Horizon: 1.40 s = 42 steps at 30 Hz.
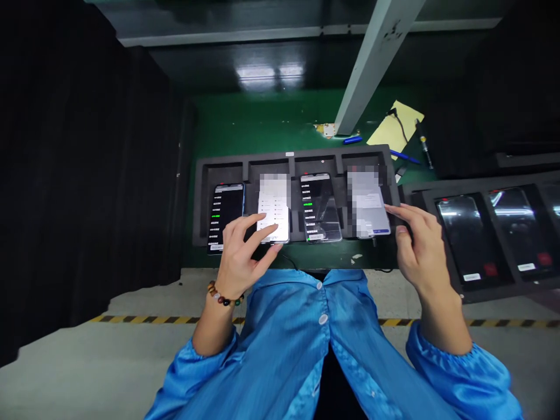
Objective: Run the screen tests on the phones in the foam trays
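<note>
Several smartphones lie in a dark foam tray [289, 156] in front of me. My left hand [245, 248] is open, its fingers spread over the lower part of a phone with a white lit screen [276, 201]. Whether a fingertip touches the glass I cannot tell. Left of it lies a phone with a dark list screen [225, 204]; a similar dark-screen phone [321, 204] is on its right. At the tray's right end, my right hand [417, 239] is open, with its index fingertip at the right edge of a phone with a pale screen [376, 204], partly pixelated.
A second foam tray [475, 291] with dark-screened phones [470, 233] stands at the right. Behind the first tray are a yellow paper [400, 128], a blue pen [405, 156], a dark pen [424, 146] and a blue cap [352, 140]. A grey post [371, 64] rises from the green table.
</note>
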### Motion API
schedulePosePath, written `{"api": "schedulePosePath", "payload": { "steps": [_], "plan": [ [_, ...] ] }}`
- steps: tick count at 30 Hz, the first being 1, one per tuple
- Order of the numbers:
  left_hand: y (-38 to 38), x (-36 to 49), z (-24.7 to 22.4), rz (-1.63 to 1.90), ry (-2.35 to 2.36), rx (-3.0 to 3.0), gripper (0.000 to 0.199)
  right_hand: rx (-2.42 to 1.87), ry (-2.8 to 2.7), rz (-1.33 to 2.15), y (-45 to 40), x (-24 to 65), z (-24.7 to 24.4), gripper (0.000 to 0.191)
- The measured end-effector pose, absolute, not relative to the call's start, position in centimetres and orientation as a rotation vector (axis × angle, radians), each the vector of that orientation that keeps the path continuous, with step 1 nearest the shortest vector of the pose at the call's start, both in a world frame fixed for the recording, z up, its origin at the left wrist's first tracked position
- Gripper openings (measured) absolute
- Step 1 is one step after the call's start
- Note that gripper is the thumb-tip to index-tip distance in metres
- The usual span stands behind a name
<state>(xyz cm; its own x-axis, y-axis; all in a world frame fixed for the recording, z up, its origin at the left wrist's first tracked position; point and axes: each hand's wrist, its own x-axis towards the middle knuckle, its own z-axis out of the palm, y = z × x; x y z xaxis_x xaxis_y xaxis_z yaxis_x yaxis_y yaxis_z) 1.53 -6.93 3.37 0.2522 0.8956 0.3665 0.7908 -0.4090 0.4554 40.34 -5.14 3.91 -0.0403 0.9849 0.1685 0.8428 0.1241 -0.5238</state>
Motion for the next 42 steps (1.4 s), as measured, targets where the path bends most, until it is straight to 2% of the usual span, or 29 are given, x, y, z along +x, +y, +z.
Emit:
{"api": "schedulePosePath", "payload": {
  "steps": [4,11,15,22,24,36,42],
  "plan": [
    [-6.6,1.7,3.6,0.867,1.613,2.334,0.032,-1.759,-2.007,0.427,-4.5,40.1,3.7,0.047],
    [-7.8,1.2,3.8,1.088,1.689,2.174,0.024,-1.78,-1.913,0.399,-4.9,40.2,3.7,0.048],
    [-7.8,0.9,3.7,1.03,1.778,2.173,0.02,-1.795,-1.903,0.409,-4.8,40.0,3.8,0.047],
    [-6.9,1.7,3.1,0.669,1.94,2.249,0.04,-1.781,-1.843,0.351,-5.0,40.5,3.8,0.044],
    [-6.8,2.1,3.1,0.635,1.884,2.278,0.041,-1.777,-1.836,0.342,-5.2,40.7,3.7,0.044],
    [-6.8,0.9,4.3,0.775,1.906,2.199,0.044,-1.732,-1.833,0.297,-5.2,40.8,3.9,0.042],
    [-6.8,1.2,3.9,0.735,1.922,2.191,0.047,-1.728,-1.841,0.297,-5.3,40.7,4.0,0.041]
  ]
}}
